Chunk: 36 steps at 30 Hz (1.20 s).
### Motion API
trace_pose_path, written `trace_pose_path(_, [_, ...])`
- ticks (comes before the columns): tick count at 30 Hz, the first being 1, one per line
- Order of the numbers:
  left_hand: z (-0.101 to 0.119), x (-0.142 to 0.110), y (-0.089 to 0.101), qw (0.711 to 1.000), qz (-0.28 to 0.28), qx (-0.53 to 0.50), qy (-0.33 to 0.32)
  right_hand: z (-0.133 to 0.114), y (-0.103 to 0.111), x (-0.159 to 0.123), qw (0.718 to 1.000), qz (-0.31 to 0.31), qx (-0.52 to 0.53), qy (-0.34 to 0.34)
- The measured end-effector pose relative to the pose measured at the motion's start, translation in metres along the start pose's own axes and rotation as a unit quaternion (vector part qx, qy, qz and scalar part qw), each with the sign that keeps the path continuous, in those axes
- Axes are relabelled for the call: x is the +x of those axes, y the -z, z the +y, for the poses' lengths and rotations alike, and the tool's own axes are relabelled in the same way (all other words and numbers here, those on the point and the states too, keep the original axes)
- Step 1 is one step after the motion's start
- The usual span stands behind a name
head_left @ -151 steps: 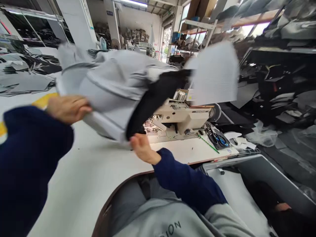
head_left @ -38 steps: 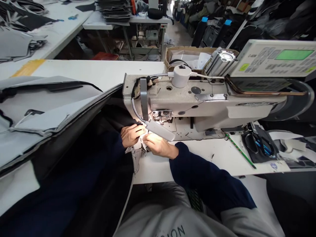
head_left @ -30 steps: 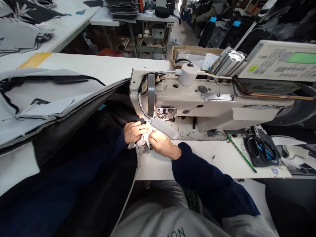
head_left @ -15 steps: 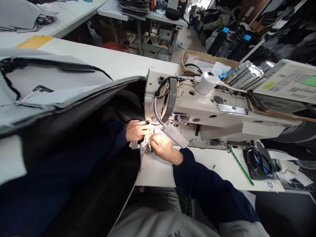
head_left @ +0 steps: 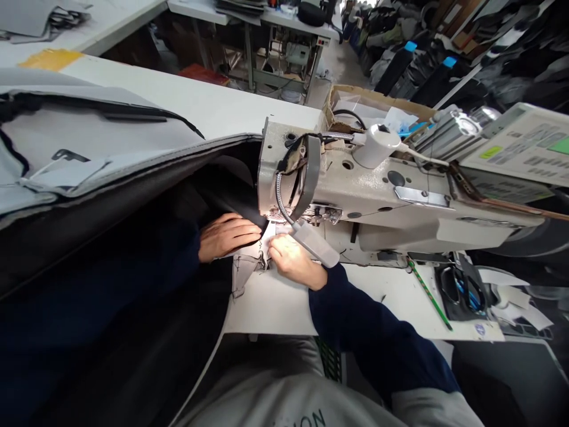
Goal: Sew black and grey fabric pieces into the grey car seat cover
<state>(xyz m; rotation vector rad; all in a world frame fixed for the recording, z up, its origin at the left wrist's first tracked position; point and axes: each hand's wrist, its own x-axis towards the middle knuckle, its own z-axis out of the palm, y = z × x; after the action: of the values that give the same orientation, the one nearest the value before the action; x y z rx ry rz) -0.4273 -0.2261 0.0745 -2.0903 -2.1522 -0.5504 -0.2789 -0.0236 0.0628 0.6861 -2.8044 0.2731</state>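
A beige industrial sewing machine (head_left: pixel 382 196) stands on a white table (head_left: pixel 284 302). My left hand (head_left: pixel 226 235) lies with fingers stretched flat on black fabric (head_left: pixel 133 279), pressing it just left of the needle area. My right hand (head_left: pixel 291 261) rests below the lit needle area with fingers curled, pinching the light fabric edge (head_left: pixel 249 267). A large grey and black sewn cover (head_left: pixel 89 154) is piled to the left and drapes over my left arm. The machine's lamp (head_left: pixel 313 243) shines on my right hand.
Scissors lie in a black tray (head_left: pixel 462 290) at the right, with a green stick (head_left: pixel 427 290) beside it. A control panel (head_left: pixel 520 148) sits on the machine's right end. A cardboard box (head_left: pixel 368 107) stands behind it. Other tables and stacked material fill the background.
My left hand has slid left and opened flat on the black fabric. The right hand stays at the needle area. The view has shifted slightly.
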Motion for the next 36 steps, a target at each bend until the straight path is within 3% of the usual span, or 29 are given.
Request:
trace_pose_path(6, [-0.004,0.012,-0.015,0.999,0.003,0.038,-0.016,-0.024,-0.002,-0.004,0.996,-0.033,-0.074,0.021])
trace_pose_path(10, [-0.003,0.024,-0.018,0.998,-0.040,0.044,-0.030,-0.027,0.003,-0.003,0.994,-0.043,-0.095,0.018])
trace_pose_path(17, [-0.011,0.029,-0.019,0.999,-0.036,-0.001,-0.037,-0.029,0.001,-0.004,0.995,-0.056,-0.079,0.022])
trace_pose_path(22, [-0.024,0.032,-0.019,0.997,-0.027,0.022,-0.069,-0.026,-0.009,0.001,0.996,-0.041,-0.077,-0.010])
trace_pose_path(29, [-0.016,0.033,-0.014,0.999,-0.035,0.016,-0.020,-0.020,-0.013,-0.004,0.999,-0.008,-0.011,-0.035])
trace_pose_path(36, [-0.025,0.033,-0.017,0.998,-0.040,0.004,-0.050,-0.023,-0.015,-0.006,0.999,-0.027,-0.012,-0.027])
